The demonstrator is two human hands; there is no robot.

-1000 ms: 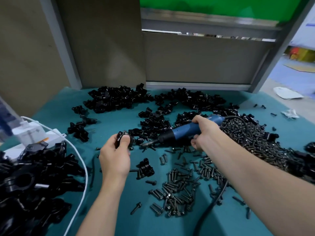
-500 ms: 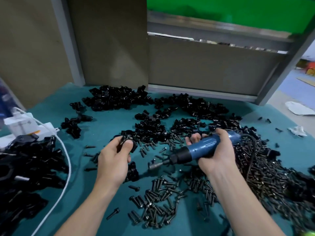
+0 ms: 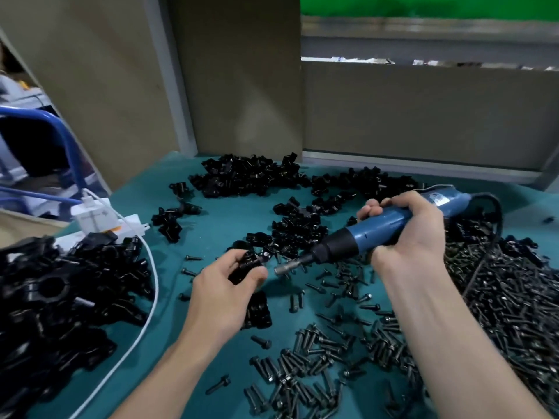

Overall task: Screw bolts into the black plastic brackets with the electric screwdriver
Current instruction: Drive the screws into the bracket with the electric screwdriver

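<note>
My left hand (image 3: 222, 293) grips a black plastic bracket (image 3: 245, 264) just above the teal table, with a bolt head showing at its right end. My right hand (image 3: 406, 237) is wrapped round the blue electric screwdriver (image 3: 372, 232), which slants down to the left. Its metal bit (image 3: 287, 266) ends a short gap to the right of the bracket, not touching it. Loose black bolts (image 3: 317, 358) lie scattered below and to the right of my hands.
Heaps of black brackets (image 3: 251, 175) lie at the back of the teal table (image 3: 211, 228). A pile of larger black parts (image 3: 57, 294) fills the left, crossed by a white cable (image 3: 142, 328) from a white power strip (image 3: 96, 219). A dense bolt heap (image 3: 514, 297) covers the right.
My right hand has brought the screwdriver left and down, so its bit now sits close to the bracket. My left hand kept hold of the bracket and drew slightly nearer.
</note>
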